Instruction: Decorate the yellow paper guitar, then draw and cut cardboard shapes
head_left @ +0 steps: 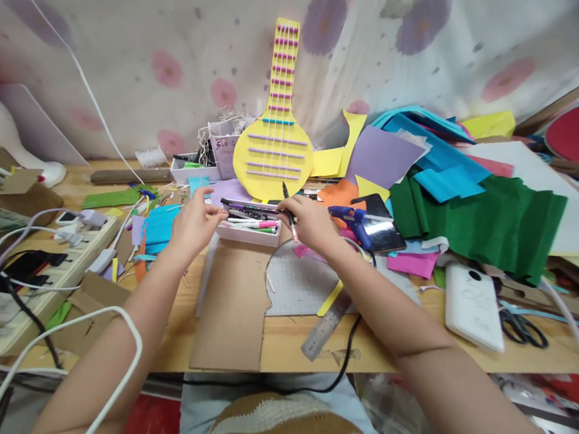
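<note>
Striped knit garment (286, 424), nearest the viewer, occupies six o'clock. At the dial's centre, a white box (249, 237) of assorted pens (254, 224) sits at the far end of a cardboard sheet (226, 309). Right hand (313, 223), three o'clock, pinches a dark-tipped pen (293, 229). Left hand (197, 221), nine o'clock, curls beside the box; whether its fingertips grip anything cannot be told. Yellow stringed instrument (273, 155) stands at one o'clock.

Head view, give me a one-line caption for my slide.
Right hand holding a pen, left hand by a pen box, with a yellow toy guitar behind.
</note>
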{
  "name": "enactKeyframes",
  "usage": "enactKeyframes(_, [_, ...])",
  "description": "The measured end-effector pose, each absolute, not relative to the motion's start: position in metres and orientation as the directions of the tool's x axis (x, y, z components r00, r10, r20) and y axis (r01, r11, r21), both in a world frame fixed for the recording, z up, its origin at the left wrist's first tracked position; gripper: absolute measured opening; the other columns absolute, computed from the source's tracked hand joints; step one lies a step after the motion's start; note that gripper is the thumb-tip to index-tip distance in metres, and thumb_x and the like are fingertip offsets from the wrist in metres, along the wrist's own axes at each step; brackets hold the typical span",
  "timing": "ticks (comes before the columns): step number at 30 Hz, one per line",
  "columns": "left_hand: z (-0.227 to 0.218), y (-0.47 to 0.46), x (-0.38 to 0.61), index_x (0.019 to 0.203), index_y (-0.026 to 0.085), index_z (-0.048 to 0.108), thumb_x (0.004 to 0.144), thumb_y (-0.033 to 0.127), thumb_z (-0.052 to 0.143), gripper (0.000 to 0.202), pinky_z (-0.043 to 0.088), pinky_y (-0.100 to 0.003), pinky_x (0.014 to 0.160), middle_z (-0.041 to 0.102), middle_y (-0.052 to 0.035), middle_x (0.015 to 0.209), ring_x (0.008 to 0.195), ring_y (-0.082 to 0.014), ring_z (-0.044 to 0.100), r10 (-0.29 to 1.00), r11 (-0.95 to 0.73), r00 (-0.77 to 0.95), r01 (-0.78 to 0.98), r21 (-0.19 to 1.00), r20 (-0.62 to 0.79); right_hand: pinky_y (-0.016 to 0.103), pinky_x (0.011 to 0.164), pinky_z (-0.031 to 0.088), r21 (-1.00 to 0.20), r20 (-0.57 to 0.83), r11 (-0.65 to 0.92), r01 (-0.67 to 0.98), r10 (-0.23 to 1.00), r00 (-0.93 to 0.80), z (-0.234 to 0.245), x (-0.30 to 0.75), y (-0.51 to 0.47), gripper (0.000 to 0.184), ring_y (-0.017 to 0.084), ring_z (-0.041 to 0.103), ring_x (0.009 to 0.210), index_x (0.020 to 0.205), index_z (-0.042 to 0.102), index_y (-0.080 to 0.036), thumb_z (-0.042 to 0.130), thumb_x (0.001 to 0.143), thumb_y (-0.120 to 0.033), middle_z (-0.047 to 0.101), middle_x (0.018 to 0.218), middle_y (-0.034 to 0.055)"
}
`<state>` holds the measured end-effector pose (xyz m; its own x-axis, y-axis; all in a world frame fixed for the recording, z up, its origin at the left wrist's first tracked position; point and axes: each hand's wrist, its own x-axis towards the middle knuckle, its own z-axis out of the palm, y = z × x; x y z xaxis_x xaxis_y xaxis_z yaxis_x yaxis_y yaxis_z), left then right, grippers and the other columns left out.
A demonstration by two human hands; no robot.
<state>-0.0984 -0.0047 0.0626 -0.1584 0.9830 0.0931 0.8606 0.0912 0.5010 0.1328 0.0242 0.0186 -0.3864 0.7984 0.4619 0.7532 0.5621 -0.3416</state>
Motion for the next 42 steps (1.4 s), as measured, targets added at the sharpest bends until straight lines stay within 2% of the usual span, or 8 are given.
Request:
enactKeyframes(5, [0.051, -0.009, -0.104, 0.119, 0.02, 0.042, 0.083, 0.026, 0.043, 0.037, 0.047, -0.031, 0.072, 0.068, -0.004, 0.095, 0.08, -0.0175, 0.064, 0.995, 0.0, -0.058, 0.797, 0.604, 0.077, 0.03, 0.073, 0.039, -0.395, 0.449, 0.576, 0.716, 0.8, -0.397, 0.013, 0.109, 0.043, 0.02, 0.022, 0.054, 0.091, 0.094, 0.061, -0.019, 0.056, 0.084, -0.036, 0.065, 0.092, 0.0074])
enactKeyframes(8, [0.041, -0.011, -0.108, 0.115, 0.017, 0.045, 0.085, 0.027, 0.037, 0.033, 0.046, -0.033, 0.07, 0.065, -0.0057, 0.087, 0.079, -0.0202, 0.062, 0.995, -0.046, -0.005, 0.872, 0.488, 0.103, 0.029, 0.071, 0.039, -0.475, 0.452, 0.533, 0.701, 0.831, -0.325, 0.009, 0.117, 0.04, 0.017, 0.02, 0.054, 0.085, 0.093, 0.06, -0.02, 0.046, 0.088, -0.029, 0.065, 0.09, 0.006])
enactKeyframes(14, [0.016, -0.003, -0.103, 0.1, 0.023, 0.056, 0.08, 0.039, 0.053, 0.026, 0.042, -0.031, 0.068, 0.065, -0.0061, 0.093, 0.089, -0.025, 0.06, 0.974, -0.22, 0.207, 0.958, 0.185, 0.09, 0.029, 0.073, 0.042, -0.529, 0.458, 0.506, 0.682, 0.846, -0.272, 0.003, 0.14, 0.017, 0.02, 0.018, 0.056, 0.081, 0.088, 0.059, -0.02, 0.042, 0.089, -0.029, 0.065, 0.088, 0.0053])
enactKeyframes(22, [0.015, 0.008, -0.112, 0.085, 0.022, 0.059, 0.083, 0.042, 0.048, 0.022, 0.04, -0.029, 0.067, 0.065, -0.0049, 0.08, 0.082, -0.0225, 0.06, 0.955, -0.265, 0.237, 0.952, 0.153, 0.179, 0.031, 0.077, 0.046, -0.574, 0.546, 0.506, 0.644, 0.823, -0.16, -0.02, 0.152, 0.011, 0.019, 0.018, 0.059, 0.083, 0.087, 0.06, -0.021, 0.043, 0.089, -0.029, 0.067, 0.088, 0.0053])
enactKeyframes(29, [0.061, 0.0, -0.167, 0.085, 0.024, 0.054, 0.08, 0.049, 0.049, 0.026, 0.038, -0.028, 0.061, 0.064, -0.0028, 0.083, 0.079, -0.0216, 0.059, 0.941, 0.084, -0.12, 0.989, 0.125, 0.317, 0.032, 0.078, 0.046, -0.577, 0.56, 0.529, 0.622, 0.811, -0.171, -0.027, 0.154, 0.013, 0.02, 0.019, 0.06, 0.085, 0.089, 0.061, -0.02, 0.043, 0.088, -0.029, 0.067, 0.09, 0.0066])
enactKeyframes(33, [0.081, 0.021, -0.195, 0.084, 0.024, 0.052, 0.077, 0.051, 0.05, 0.028, 0.037, -0.028, 0.061, 0.062, -0.0018, 0.081, 0.075, -0.0207, 0.056, 0.897, 0.312, -0.334, 0.942, 0.122, 0.289, 0.033, 0.078, 0.047, -0.574, 0.547, 0.525, 0.628, 0.817, -0.182, -0.028, 0.153, 0.013, 0.019, 0.019, 0.06, 0.085, 0.09, 0.061, -0.02, 0.044, 0.088, -0.027, 0.067, 0.09, 0.007])
enactKeyframes(38, [0.092, 0.072, -0.2, 0.093, 0.02, 0.055, 0.081, 0.053, 0.04, 0.038, 0.038, -0.032, 0.072, 0.061, -0.0047, 0.088, 0.084, -0.0218, 0.052, 0.9, 0.372, -0.373, 0.927, 0.048, 0.225, 0.032, 0.077, 0.047, -0.549, 0.565, 0.563, 0.618, 0.795, -0.221, -0.03, 0.153, 0.012, 0.018, 0.018, 0.06, 0.084, 0.09, 0.061, -0.02, 0.044, 0.088, -0.025, 0.066, 0.088, 0.0069])
enactKeyframes(42, [0.09, 0.112, -0.196, 0.102, 0.018, 0.055, 0.085, 0.055, 0.032, 0.046, 0.037, -0.03, 0.07, 0.059, -0.0042, 0.091, 0.082, -0.0188, 0.049, 0.908, 0.352, -0.353, 0.935, 0.045, 0.227, 0.031, 0.076, 0.046, -0.539, 0.572, 0.579, 0.612, 0.785, -0.239, -0.036, 0.156, 0.013, 0.017, 0.018, 0.058, 0.083, 0.093, 0.06, -0.019, 0.044, 0.088, -0.023, 0.065, 0.088, 0.0066])
